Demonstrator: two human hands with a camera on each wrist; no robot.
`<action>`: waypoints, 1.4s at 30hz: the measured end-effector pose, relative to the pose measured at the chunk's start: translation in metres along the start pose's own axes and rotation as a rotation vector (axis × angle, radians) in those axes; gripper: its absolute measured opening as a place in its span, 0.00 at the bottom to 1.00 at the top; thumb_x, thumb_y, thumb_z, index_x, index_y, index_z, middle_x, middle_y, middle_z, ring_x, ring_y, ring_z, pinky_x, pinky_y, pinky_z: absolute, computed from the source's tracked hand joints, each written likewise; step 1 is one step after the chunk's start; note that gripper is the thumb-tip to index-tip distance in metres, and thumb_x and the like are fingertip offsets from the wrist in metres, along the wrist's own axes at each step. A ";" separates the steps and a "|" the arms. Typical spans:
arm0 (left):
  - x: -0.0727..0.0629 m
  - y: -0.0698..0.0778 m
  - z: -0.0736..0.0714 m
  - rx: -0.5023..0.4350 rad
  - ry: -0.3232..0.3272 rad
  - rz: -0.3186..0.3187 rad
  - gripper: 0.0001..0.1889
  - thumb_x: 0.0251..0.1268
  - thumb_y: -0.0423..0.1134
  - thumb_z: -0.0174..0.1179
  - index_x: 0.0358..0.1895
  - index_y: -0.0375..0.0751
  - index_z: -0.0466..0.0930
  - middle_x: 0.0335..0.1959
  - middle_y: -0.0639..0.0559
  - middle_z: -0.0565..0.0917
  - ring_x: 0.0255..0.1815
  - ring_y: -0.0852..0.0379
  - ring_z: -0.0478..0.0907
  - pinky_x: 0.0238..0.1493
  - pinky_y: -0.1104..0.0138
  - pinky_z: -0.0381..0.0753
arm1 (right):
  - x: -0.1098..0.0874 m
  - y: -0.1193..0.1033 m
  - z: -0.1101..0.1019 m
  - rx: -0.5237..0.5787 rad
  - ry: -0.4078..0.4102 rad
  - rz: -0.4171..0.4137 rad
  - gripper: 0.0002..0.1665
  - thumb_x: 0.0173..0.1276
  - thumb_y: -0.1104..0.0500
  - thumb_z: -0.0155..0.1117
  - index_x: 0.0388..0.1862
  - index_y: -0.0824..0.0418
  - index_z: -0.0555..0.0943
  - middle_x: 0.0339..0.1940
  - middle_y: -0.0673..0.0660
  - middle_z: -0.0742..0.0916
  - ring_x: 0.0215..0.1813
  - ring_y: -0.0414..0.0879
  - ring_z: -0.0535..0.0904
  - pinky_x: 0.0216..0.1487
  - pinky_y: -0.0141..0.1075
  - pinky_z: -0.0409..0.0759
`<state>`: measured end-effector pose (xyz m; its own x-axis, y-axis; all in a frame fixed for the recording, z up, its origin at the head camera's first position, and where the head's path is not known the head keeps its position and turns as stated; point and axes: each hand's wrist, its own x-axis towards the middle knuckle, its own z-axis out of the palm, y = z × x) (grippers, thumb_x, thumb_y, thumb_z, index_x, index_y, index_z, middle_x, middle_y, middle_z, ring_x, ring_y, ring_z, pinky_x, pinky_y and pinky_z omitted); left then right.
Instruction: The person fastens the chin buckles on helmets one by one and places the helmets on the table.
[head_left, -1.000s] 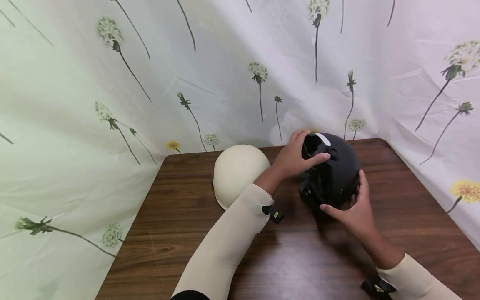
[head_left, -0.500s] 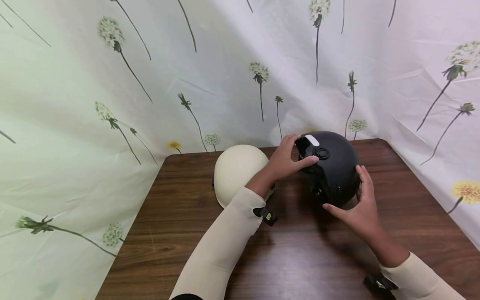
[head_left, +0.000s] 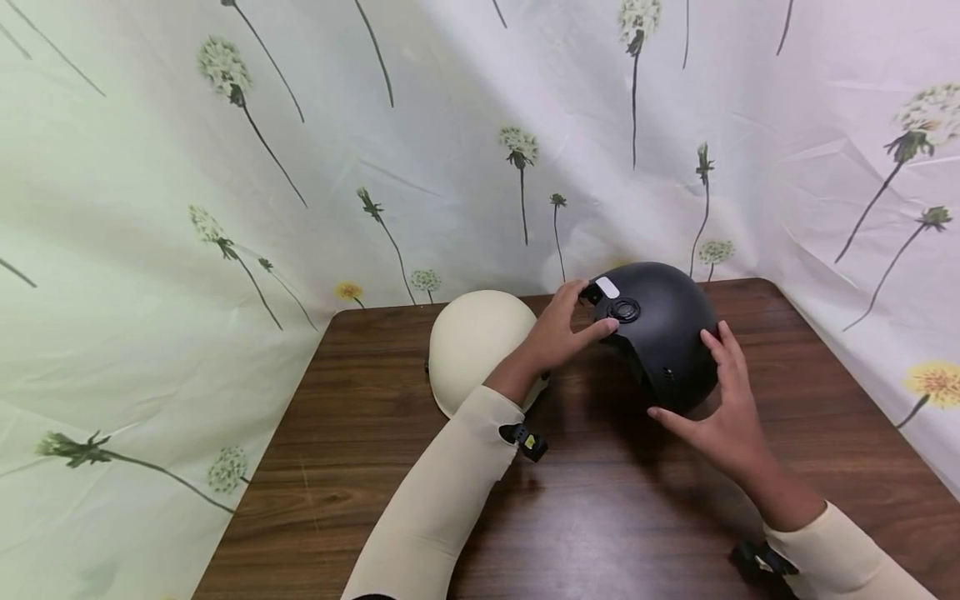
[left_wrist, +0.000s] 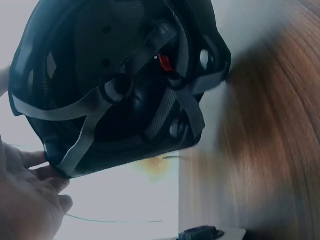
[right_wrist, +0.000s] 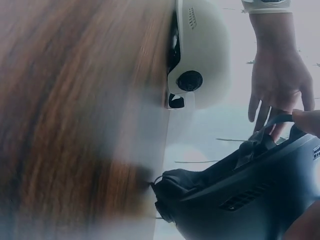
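A matte black helmet (head_left: 667, 325) with a pale oval sticker and a round ring on its shell is held tilted at the right back of the table. My left hand (head_left: 555, 337) grips its left edge, thumb beside the ring. My right hand (head_left: 723, 421) holds the opposite side, fingers against the shell and thumb at the lower edge. In the left wrist view the helmet's hollow inside (left_wrist: 105, 50) faces the camera, with grey chin straps (left_wrist: 87, 132) and a small red piece (left_wrist: 165, 62). The right wrist view shows a slotted vent (right_wrist: 245, 197) on its side.
A cream helmet (head_left: 476, 346) sits dome up on the dark wood table (head_left: 345, 467), just left of my left forearm. Behind the table hangs a pale sheet (head_left: 450, 125) printed with dandelions. Small black cameras are strapped at both wrists.
The black helmet has turned, its sticker and ring shifting left and more of its shell facing up. My left hand has moved left and slightly down with it; the right hand has shifted slightly.
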<state>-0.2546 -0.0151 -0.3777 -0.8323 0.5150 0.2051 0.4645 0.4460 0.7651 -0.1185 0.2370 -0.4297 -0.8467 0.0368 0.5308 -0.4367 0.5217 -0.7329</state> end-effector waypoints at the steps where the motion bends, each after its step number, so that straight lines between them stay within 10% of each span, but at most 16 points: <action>1: 0.000 -0.001 0.000 -0.001 -0.010 0.000 0.45 0.74 0.58 0.62 0.85 0.43 0.52 0.82 0.46 0.59 0.77 0.47 0.66 0.74 0.50 0.69 | 0.000 0.000 0.000 -0.003 0.001 -0.005 0.74 0.40 0.71 0.89 0.86 0.52 0.59 0.89 0.56 0.51 0.87 0.62 0.46 0.72 0.76 0.53; 17: -0.002 -0.014 0.001 -0.046 -0.144 -0.048 0.42 0.82 0.53 0.52 0.87 0.43 0.41 0.87 0.43 0.47 0.87 0.48 0.48 0.82 0.47 0.54 | 0.001 0.006 0.002 -0.024 0.029 -0.140 0.73 0.34 0.73 0.90 0.82 0.61 0.65 0.88 0.61 0.56 0.88 0.63 0.43 0.75 0.73 0.52; 42: -0.003 -0.016 0.006 -0.049 -0.132 -0.052 0.51 0.74 0.55 0.63 0.88 0.51 0.38 0.88 0.46 0.44 0.87 0.51 0.46 0.80 0.48 0.60 | 0.005 0.011 0.002 -0.098 -0.019 -0.181 0.74 0.32 0.69 0.94 0.81 0.63 0.65 0.87 0.62 0.56 0.87 0.63 0.43 0.73 0.73 0.57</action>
<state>-0.2570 -0.0191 -0.3941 -0.8065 0.5851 0.0851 0.4038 0.4398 0.8022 -0.1284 0.2409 -0.4361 -0.7631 -0.0806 0.6413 -0.5514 0.5986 -0.5810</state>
